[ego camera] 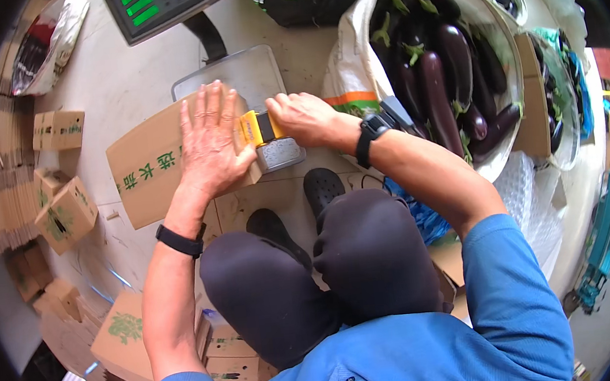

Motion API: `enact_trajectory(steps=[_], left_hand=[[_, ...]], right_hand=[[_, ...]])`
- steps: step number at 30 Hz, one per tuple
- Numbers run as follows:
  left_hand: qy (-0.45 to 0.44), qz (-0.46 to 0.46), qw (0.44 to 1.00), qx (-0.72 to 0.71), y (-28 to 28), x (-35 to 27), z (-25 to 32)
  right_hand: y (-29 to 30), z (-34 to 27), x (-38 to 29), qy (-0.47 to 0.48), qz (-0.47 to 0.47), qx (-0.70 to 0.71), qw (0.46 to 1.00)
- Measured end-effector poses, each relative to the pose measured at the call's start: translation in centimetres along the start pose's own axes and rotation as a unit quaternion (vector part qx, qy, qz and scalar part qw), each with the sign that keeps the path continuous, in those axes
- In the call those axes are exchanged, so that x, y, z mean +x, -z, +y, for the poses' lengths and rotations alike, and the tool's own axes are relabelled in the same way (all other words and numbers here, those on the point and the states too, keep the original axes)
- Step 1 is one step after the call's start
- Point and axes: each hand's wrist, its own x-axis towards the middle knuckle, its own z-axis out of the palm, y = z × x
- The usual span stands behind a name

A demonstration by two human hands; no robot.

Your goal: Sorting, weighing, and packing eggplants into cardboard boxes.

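Note:
A long cardboard box (pixel 138 143) with green writing lies tilted in front of me, its right end over the steel platform (pixel 238 70) of a bench scale. My left hand (pixel 210 144) rests flat on the box top near that end, fingers spread and thumb at the near edge. Gripped in my right hand (pixel 303 116) is a yellow tape dispenser (pixel 251 129), held against the right end face of the box. The tape strip itself is too small to make out.
A scale display (pixel 169 5) stands beyond the box. To the right, a white woven sack (pixel 348 70) holds several eggplants (pixel 438 89). Small cartons (pixel 67 216) and stacked flat cardboard (pixel 3 203) are at the left. A teal pallet jack (pixel 603 228) is far right.

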Motion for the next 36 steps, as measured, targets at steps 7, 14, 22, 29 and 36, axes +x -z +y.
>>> enact_trajectory(steps=[7,14,22,29,36], left_hand=[[-0.016,0.028,0.999,-0.027,-0.3,0.5,-0.3],[0.055,0.110,0.992,-0.038,-1.4,0.9,0.0],[0.039,0.124,0.989,-0.075,-1.6,0.7,-0.8],[0.026,0.142,0.983,-0.114,-1.8,1.0,-0.8],[0.040,0.072,0.996,-0.038,1.3,-0.5,-4.1]], right_hand=[[-2.8,1.5,-0.4,0.004,0.012,0.026,1.000],[-1.4,0.2,-0.3,-0.039,0.015,-0.018,0.999],[8.1,-7.5,7.5,0.025,-0.379,-0.265,0.886],[2.9,-4.0,4.1,0.005,-0.174,-0.183,0.968],[2.7,-0.7,-3.4,-0.194,-0.058,-0.011,0.979]])
